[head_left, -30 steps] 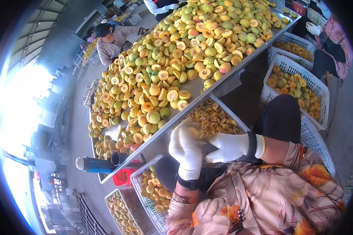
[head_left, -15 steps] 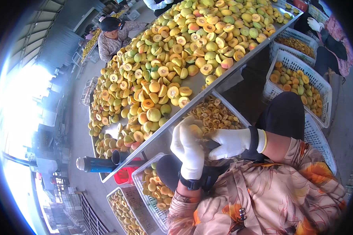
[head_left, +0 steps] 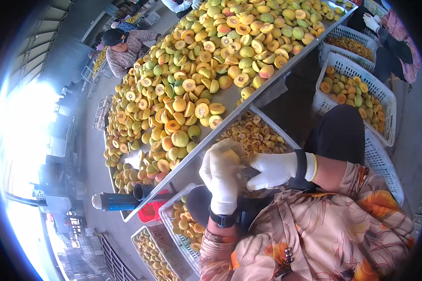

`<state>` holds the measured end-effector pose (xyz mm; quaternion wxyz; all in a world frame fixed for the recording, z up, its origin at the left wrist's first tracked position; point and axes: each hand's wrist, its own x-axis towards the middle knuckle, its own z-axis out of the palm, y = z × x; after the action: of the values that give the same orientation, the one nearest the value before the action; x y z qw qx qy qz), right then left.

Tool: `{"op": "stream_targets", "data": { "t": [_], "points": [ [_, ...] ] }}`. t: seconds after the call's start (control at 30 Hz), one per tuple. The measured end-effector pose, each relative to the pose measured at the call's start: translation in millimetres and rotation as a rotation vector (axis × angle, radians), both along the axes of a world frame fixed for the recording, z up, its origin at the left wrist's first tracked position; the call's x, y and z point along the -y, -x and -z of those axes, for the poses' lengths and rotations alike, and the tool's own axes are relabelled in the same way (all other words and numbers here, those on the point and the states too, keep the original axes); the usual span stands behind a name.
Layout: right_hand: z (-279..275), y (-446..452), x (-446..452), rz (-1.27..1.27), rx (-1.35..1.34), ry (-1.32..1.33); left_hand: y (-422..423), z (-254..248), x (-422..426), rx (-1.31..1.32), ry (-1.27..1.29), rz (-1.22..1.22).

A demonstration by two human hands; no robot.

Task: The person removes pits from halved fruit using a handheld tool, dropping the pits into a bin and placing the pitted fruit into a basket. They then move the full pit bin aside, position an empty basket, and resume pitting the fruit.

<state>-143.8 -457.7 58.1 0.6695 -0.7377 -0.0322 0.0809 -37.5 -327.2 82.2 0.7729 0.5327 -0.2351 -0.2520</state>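
Observation:
White gloves cover both hands, which meet above the near edge of the metal table. My left hand, with a dark watch at its wrist, is curled round a yellow fruit piece. My right hand, banded in black at the wrist, is closed beside it; a dark object, too blurred to name, shows by its fingers. Halved yellow-green fruit is heaped on the table. Beyond the hands, a bin of small fruit scraps sits below the table edge.
Fruit fills a white crate at the right and crates at the lower left. A blue flask lies near the table corner, above a red container. One person stands across the table; another is at the right.
The view has shifted slightly, so the table and crates appear a little displaced. Both hands stay together at the fruit piece, and my left hand has turned a little.

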Motion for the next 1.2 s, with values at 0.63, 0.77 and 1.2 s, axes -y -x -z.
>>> {"op": "stream_targets", "data": {
  "t": [0.63,0.77,1.2],
  "points": [
    [-5.6,7.3,5.6,-0.282,-0.283,-0.81,-1.1,-14.3,13.6,0.112,-0.146,0.105],
    [-7.9,5.9,8.6,-0.368,-0.293,-0.862,-4.4,-7.9,10.3,-0.119,0.004,0.142],
    [59.1,13.1,21.8,0.051,-0.264,0.54,-119.6,10.3,-167.7,1.072,-1.418,-0.313]
  ]
}}
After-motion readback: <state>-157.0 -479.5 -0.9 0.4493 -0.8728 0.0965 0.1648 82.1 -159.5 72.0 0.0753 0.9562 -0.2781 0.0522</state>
